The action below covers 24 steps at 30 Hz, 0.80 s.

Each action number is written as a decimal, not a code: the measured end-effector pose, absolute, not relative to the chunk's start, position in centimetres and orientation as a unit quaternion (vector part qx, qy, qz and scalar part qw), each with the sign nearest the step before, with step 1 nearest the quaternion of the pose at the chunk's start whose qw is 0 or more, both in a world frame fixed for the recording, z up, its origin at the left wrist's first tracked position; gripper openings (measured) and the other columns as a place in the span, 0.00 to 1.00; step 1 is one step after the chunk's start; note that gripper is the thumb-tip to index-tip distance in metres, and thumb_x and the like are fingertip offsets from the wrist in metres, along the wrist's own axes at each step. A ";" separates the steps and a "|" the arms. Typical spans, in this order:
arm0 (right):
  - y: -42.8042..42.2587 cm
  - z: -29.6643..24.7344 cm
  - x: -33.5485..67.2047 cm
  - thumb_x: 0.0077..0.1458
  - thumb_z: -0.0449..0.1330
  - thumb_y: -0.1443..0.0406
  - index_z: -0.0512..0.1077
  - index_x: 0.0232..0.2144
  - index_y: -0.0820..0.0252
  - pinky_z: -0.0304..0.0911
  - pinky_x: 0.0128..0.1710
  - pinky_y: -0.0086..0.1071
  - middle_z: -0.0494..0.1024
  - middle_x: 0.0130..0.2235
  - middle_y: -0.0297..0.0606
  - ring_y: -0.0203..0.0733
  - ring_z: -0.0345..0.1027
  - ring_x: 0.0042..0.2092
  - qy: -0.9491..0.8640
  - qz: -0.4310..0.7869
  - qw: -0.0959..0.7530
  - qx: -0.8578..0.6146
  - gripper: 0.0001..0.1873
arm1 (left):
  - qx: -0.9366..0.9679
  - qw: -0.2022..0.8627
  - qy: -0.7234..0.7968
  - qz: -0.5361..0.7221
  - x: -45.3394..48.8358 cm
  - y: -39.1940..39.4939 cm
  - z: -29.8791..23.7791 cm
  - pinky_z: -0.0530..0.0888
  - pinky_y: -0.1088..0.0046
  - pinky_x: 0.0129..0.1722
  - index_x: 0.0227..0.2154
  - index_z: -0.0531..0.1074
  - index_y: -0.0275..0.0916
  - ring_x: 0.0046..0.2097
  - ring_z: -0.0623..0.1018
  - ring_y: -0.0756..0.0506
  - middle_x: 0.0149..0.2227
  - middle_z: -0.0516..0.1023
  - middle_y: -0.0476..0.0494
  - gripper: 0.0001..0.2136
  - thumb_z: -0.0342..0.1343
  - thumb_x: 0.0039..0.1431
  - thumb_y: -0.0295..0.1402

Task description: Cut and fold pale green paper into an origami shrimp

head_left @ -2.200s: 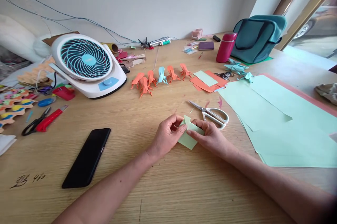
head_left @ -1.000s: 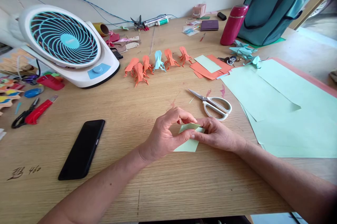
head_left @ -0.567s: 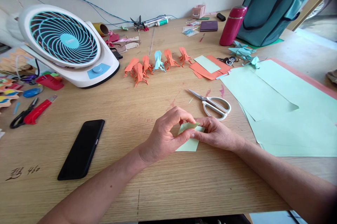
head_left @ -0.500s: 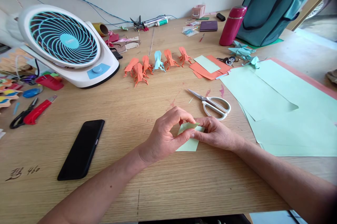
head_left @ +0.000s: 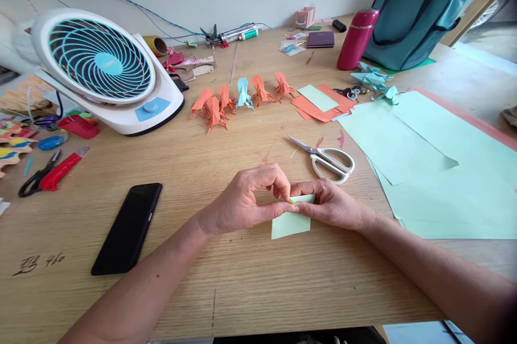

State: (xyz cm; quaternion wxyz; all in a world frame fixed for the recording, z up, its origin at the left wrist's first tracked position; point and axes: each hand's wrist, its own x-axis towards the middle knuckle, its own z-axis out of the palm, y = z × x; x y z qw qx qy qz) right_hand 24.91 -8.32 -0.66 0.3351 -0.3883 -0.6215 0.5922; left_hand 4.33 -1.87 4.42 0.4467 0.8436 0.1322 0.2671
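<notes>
A small folded piece of light green paper (head_left: pixel 290 223) lies on the wooden table (head_left: pixel 250 290) in front of me. My left hand (head_left: pixel 246 201) pinches its upper edge between thumb and fingers. My right hand (head_left: pixel 331 205) pinches the same edge from the right, fingertips meeting those of the left. Both hands rest low on the table, and the paper's top part is hidden under the fingers.
White-handled scissors (head_left: pixel 329 159) lie just beyond my hands. Large green sheets (head_left: pixel 436 172) cover the right side. A row of orange and blue folded paper figures (head_left: pixel 238 97) stands further back. A black phone (head_left: pixel 127 227) lies at left, a white fan (head_left: pixel 105 72) behind it.
The raised flap has been pressed flat. The paper now lies squarer and slightly nearer to me, with both hands pinching its top edge. The view dropped and moved closer since the first frame.
</notes>
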 end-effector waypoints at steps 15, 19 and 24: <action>-8.3 -0.9 25.0 0.61 0.61 0.52 0.75 0.35 0.64 0.57 0.27 0.26 0.71 0.29 0.33 0.32 0.61 0.29 -0.623 0.595 0.327 -0.387 0.19 | 0.812 0.531 0.157 0.184 3.5 -0.5 4.2 0.68 0.75 0.33 0.30 0.72 0.37 0.32 0.68 0.51 0.31 0.71 0.49 0.06 0.63 0.58 0.29; -8.3 -0.8 25.0 0.59 0.62 0.51 0.75 0.35 0.64 0.56 0.26 0.26 0.70 0.28 0.33 0.32 0.60 0.28 -0.616 0.598 0.327 -0.395 0.20 | 0.838 0.472 0.151 0.228 3.6 -0.5 4.4 0.68 0.75 0.32 0.29 0.72 0.38 0.31 0.68 0.51 0.30 0.70 0.49 0.04 0.61 0.59 0.28; -8.2 -0.8 25.0 0.58 0.62 0.50 0.74 0.34 0.64 0.55 0.25 0.26 0.69 0.26 0.32 0.32 0.58 0.27 -0.590 0.595 0.357 -0.413 0.20 | 0.885 0.358 0.136 0.265 3.4 -1.4 5.4 0.71 0.76 0.34 0.31 0.74 0.39 0.34 0.71 0.51 0.33 0.70 0.48 0.03 0.61 0.60 0.26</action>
